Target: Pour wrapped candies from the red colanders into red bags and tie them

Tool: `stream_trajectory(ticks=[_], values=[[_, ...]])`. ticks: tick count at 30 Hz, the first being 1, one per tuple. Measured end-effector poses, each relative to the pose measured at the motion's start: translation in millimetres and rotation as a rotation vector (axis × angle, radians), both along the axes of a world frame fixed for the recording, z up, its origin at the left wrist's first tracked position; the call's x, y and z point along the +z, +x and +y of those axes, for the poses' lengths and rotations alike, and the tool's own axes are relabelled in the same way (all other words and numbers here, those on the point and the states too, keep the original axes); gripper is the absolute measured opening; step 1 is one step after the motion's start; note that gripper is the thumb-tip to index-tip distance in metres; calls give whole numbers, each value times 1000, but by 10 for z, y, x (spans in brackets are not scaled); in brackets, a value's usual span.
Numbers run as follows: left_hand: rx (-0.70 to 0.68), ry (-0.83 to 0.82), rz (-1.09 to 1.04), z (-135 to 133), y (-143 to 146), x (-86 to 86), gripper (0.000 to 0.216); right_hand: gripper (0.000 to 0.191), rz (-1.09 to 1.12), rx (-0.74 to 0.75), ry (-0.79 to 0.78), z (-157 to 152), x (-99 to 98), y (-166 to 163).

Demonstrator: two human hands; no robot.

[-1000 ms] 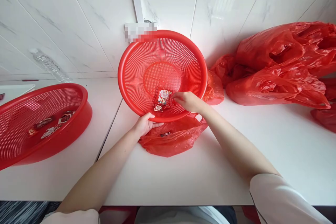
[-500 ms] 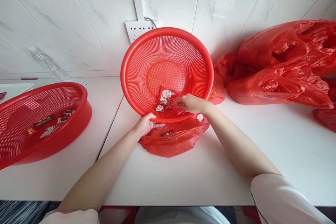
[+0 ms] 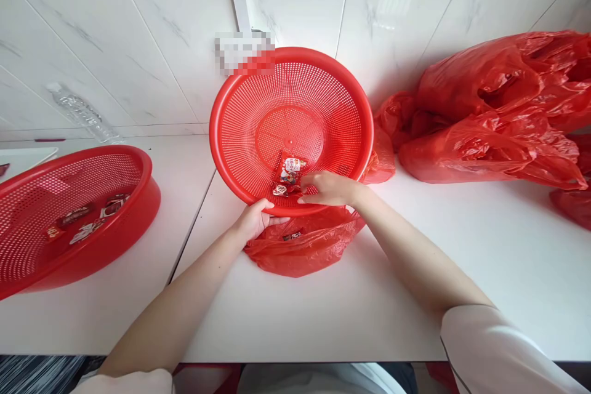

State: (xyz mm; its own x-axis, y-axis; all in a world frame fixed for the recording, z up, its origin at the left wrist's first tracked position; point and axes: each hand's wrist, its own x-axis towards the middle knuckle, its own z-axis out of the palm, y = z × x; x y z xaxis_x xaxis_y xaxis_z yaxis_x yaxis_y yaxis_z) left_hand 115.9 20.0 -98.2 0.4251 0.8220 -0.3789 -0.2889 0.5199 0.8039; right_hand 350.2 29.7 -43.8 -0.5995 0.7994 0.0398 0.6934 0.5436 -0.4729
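Note:
A round red plastic basket [image 3: 290, 89] with mesh sides is tilted toward me. My left hand [image 3: 255, 219] grips its near rim, thumb over the edge and fingers underneath. Inside, a few small wrapped snack packets [image 3: 290, 167] lie near the low side. My right hand [image 3: 329, 188] reaches in over the rim beside them, fingers curled at the packets; what is between the fingertips is hidden. Below the rim a red plastic bag [image 3: 298, 255] lies with its mouth open, and a small dark packet [image 3: 292, 236] shows in it.
Another red basket [image 3: 154, 197] with several packets stands at the left. Full-looking red plastic bags [image 3: 489, 135] are heaped at the right against the tiled wall. A clear plastic bottle [image 3: 85, 114] lies at the back left, near a white tray [image 3: 28, 157].
My right hand has moved slightly left and down, closer to the packets at the basket's low side. My left hand keeps its grip on the rim.

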Motion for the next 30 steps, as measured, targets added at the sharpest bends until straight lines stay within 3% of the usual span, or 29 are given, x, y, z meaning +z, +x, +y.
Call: stream_trajectory(ticks=[4, 8, 12, 17, 21, 27, 28, 30], values=[[-4, 5, -5, 1, -1, -8, 31, 14, -33, -7, 6, 0, -64, -70], [-14, 10, -11, -5, 6, 4, 30, 28, -14, 38, -2, 2, -68, -46], [-19, 16, -7, -16, 13, 20, 31, 28, 60, 50, -15, 7, -63, -31], [4, 10, 13, -14, 17, 26, 29, 21, 171, -75, 26, 68, -61, -22], [11, 18, -4, -20, 22, 43, 31, 21, 371, -170, -44, 107, -20, 54], [-39, 40, -34, -39, 21, 74, 36, 30, 421, 90, -336, 18, 96, 87], [-42, 40, -35, -38, 21, 72, 36, 30, 411, 96, -340, 8, 86, 64], [-36, 31, -36, -32, 21, 62, 36, 26, 375, 33, -198, 11, 19, 0]])
